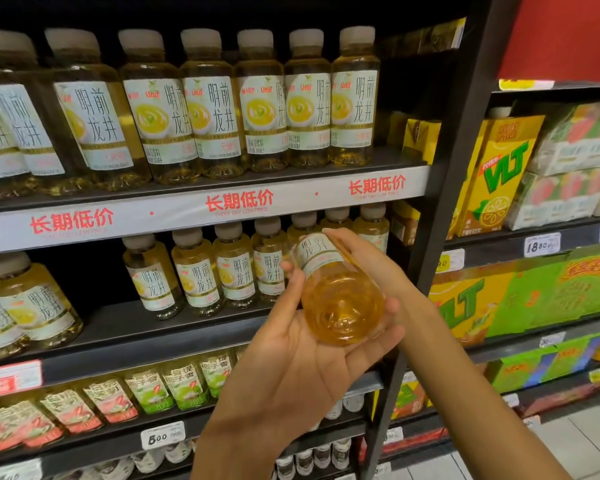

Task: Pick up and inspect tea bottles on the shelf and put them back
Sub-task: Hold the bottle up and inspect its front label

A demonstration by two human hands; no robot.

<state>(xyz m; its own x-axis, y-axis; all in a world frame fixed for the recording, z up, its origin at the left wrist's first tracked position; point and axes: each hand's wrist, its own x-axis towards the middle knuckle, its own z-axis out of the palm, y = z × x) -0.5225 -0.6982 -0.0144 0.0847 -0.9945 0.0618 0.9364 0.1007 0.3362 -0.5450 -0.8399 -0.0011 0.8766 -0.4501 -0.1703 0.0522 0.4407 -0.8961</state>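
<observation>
A tea bottle [340,299] of yellow liquid with a white label is tipped so its base faces me, in front of the middle shelf [146,327]. My left hand [291,368] cradles it from below, palm up, fingers curled round its base. My right hand [364,258] grips its upper part from the right, fingers over the label. Its cap is hidden. Rows of the same bottles stand on the upper shelf [201,199] and the middle shelf, where a gap shows left of the row.
Green and pink labelled bottles [174,386] fill the shelf below. A dark upright post [440,216] divides the racks. Yellow VLT cartons [499,174] and green boxes [548,292] stand to the right. Tiled floor shows at the bottom right.
</observation>
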